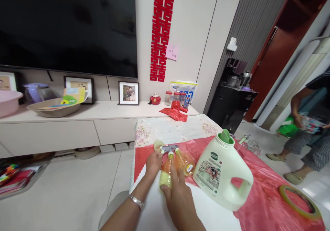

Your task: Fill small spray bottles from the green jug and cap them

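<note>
A clear bottle with yellow liquid [166, 176] lies tilted on the white sheet [206, 210], its grey spray head [167, 149] pointing away from me. My left hand [154, 163] is closed at the white nozzle end of that spray head; its fingertips are partly hidden. Around the lower part of the bottle is my right hand [179, 193], thumb on the left side and fingers along the right. Touching or close by on the right lies a second spray bottle with orange liquid [185, 163]. A roll of clear tape [158, 144] sits just beyond my left hand.
A large pale green detergent jug [221, 172] stands right of my hands. A wide tape roll [299, 201] and glass cups [252, 146] lie on the red cover [260, 179]. Beyond the table is a low cabinet [77, 131]. A person [309, 121] stands at right, holding something.
</note>
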The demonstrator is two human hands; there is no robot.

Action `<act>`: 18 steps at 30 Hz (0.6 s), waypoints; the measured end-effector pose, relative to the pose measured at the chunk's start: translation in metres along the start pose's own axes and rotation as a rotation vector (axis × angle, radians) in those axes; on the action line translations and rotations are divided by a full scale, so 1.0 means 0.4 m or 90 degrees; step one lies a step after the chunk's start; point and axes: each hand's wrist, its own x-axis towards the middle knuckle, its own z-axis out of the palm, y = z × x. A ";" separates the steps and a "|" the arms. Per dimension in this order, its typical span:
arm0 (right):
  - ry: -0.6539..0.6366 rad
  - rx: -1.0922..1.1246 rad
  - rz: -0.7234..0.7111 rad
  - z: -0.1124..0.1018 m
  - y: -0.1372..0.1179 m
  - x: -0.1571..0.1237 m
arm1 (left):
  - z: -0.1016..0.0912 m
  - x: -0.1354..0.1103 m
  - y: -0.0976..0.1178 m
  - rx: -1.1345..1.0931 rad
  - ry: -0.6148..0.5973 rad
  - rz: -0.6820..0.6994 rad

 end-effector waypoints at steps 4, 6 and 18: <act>0.051 -0.112 -0.053 0.028 0.028 0.006 | 0.005 -0.001 0.011 -0.009 -0.037 -0.054; 0.066 -0.150 -0.058 0.031 0.044 0.015 | 0.007 -0.001 0.016 -0.019 -0.046 -0.072; 0.132 -0.112 -0.090 0.041 0.085 0.048 | 0.012 -0.028 0.000 -0.049 0.014 0.022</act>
